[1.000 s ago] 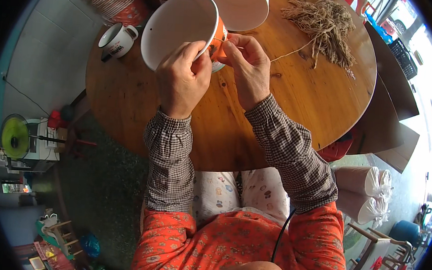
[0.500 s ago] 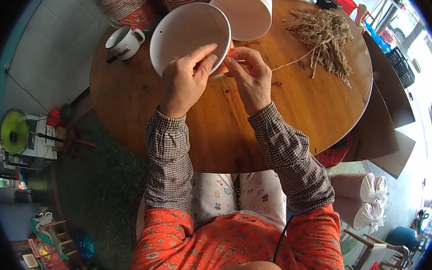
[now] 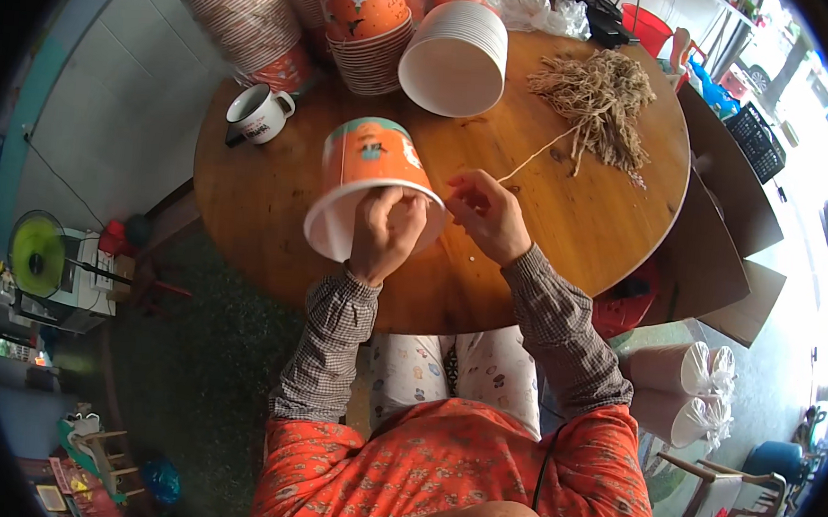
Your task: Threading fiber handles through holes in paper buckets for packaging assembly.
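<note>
Centre of frame, above round wooden desk (image 3: 275,203): left hand (image 3: 387,233) clamped on rim of orange paper bucket (image 3: 369,185). Bucket tipped, long axis running upper-left to lower-right, open mouth toward person, base toward top of frame; inside looks empty. Right hand (image 3: 488,216) just right of rim, fingertips pinched together on tan string (image 3: 534,160). String leads up-right to loose bundle of strings (image 3: 599,104). Right hand nearer bundle. Upper frame: stacked buckets (image 3: 455,57); white mug (image 3: 257,114) upper left, contents not visible.

Matt paper bucket (image 3: 370,175), rough fibrous twine (image 3: 596,101), glossy wooden table (image 3: 568,221).
</note>
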Demonstrator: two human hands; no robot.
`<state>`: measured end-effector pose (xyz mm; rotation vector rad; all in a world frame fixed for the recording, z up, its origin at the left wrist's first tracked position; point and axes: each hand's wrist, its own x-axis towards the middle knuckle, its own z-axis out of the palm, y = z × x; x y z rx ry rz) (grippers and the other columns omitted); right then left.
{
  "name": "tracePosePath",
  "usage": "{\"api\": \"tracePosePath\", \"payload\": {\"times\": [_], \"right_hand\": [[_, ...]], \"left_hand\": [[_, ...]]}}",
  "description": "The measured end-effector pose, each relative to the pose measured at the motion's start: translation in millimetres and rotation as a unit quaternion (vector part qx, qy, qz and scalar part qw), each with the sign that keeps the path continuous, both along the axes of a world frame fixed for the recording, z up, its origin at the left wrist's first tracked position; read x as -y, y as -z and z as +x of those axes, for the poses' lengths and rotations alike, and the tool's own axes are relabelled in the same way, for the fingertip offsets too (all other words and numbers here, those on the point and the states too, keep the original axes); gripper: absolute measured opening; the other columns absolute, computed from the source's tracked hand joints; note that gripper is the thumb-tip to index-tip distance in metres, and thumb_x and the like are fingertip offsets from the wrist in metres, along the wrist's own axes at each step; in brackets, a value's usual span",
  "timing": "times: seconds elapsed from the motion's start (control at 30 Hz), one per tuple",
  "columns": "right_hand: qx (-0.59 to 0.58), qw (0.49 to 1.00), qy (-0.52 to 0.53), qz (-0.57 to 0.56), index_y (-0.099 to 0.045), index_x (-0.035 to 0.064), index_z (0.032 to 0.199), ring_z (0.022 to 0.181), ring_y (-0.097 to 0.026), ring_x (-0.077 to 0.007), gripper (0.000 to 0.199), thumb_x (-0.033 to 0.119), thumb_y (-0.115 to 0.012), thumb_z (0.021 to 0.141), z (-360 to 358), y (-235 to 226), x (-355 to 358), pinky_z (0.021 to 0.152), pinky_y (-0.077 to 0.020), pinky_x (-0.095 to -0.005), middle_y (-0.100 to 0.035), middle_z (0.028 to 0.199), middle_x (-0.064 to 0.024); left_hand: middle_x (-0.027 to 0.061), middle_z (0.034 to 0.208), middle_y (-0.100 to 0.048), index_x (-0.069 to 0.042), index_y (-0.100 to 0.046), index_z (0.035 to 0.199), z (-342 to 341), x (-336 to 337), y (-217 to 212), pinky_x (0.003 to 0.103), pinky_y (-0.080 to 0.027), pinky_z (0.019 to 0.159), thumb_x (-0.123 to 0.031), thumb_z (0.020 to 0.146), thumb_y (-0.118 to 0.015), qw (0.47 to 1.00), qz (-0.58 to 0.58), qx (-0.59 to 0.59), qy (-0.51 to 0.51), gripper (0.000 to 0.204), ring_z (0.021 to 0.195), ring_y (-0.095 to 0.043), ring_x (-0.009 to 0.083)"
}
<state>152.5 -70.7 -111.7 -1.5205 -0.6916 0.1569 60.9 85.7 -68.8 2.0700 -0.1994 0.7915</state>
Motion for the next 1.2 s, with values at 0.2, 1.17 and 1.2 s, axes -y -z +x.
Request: {"api": "tracePosePath", "payload": {"times": [0.2,1.17,1.2], "right_hand": [[-0.032,0.994,-0.008,-0.101,-0.061,0.0019,0.103,0.069,-0.062,-0.0134,0.019,0.009,-0.066,0.086,-36,-15,69,0.061,-0.0499,-0.0281,-0.065,0.083,-0.0080],[0.208,0.967,0.107,-0.096,-0.062,0.0002,0.100,0.073,-0.065,-0.0188,0.015,-0.003,-0.061,0.085,-61,-29,127,0.064,-0.0520,-0.0277,-0.061,0.091,-0.0097],[0.194,0.969,0.120,-0.092,-0.062,0.0001,0.099,0.074,-0.065,-0.0180,0.015,-0.004,-0.061,0.085,-58,-28,127,0.065,-0.0523,-0.0268,-0.061,0.091,-0.0096]], "left_hand": [[0.0047,0.092,-0.059,0.000,-0.060,0.088,-24,21,17,0.026,-0.046,0.080,-0.005,0.090,-0.052,0.928,-0.293,-0.101,0.205,0.010,0.087,-0.057,0.0114],[0.0109,0.086,-0.064,0.002,-0.065,0.096,-6,101,1,0.030,-0.053,0.065,-0.002,0.084,-0.066,0.985,0.095,-0.040,0.141,0.013,0.075,-0.065,0.0239],[0.0100,0.085,-0.064,0.002,-0.065,0.094,-5,102,0,0.029,-0.052,0.064,-0.003,0.084,-0.066,0.987,0.078,-0.041,0.136,0.011,0.073,-0.065,0.0215]]}}
